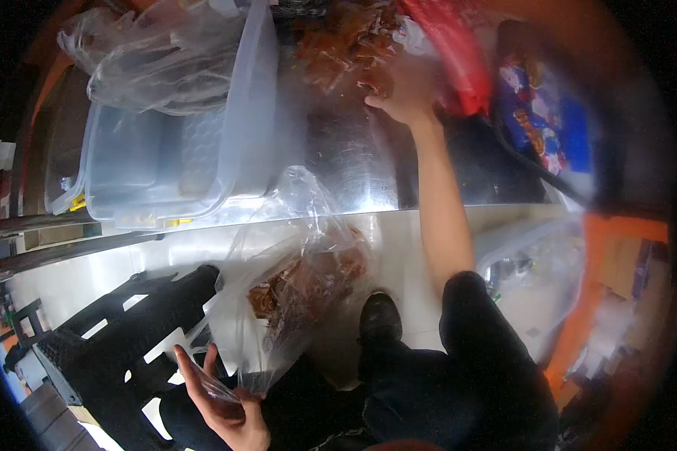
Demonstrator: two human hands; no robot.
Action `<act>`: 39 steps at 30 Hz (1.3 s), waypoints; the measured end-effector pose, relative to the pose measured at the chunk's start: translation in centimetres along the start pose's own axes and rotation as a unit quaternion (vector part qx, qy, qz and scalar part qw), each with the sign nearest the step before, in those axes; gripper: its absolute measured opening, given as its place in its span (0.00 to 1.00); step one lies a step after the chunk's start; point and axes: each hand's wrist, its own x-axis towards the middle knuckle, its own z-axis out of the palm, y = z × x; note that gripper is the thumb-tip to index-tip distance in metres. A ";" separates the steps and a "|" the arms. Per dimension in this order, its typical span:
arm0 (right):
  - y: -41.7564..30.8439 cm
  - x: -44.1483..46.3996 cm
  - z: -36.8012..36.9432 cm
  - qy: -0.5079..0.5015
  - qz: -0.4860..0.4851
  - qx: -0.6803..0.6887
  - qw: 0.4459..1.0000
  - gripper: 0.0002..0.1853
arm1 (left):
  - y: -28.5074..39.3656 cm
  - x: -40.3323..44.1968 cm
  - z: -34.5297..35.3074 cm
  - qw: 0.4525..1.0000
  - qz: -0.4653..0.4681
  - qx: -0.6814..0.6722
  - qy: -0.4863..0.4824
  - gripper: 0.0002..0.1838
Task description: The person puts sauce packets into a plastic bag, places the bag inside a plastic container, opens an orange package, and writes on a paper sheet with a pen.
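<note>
My left hand (229, 413) is closed on the rim of a clear plastic bag (256, 353), low in the view on the left. Brown packets (308, 286) with a see-through wrap lie inside the bag. My right hand (406, 90) is stretched out over the metal table, at the near side of a pile of brown packets (346, 49). Its thumb sticks out to the left, while its other fingers are smeared by motion. Just right of this hand lies a red plastic bag (459, 56), partly blurred.
A clear plastic bin (154, 169) with crumpled clear bags (165, 60) on it stands at the table's left. Blue printed packaging (538, 116) lies at the right. Below are a black plastic stool-like frame (128, 323) and another clear container (534, 278).
</note>
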 end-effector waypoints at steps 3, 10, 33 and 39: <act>0.7 -1.6 2.0 -0.024 0.053 0.016 0.998 0.26 | 0.0 0.2 0.2 1.000 0.009 0.015 -0.001 0.49; -9.1 -5.3 -7.2 -0.258 0.260 0.642 0.673 0.14 | 0.4 0.2 0.3 1.000 -0.010 -0.019 -0.006 0.49; -8.8 3.5 5.0 -0.008 0.072 0.019 0.997 0.42 | -0.9 0.0 -1.4 0.997 -0.065 -0.015 -0.036 0.55; -10.5 1.1 2.6 -0.011 0.175 0.421 0.890 0.34 | -1.7 -0.1 -1.6 0.999 -0.017 0.008 -0.040 0.54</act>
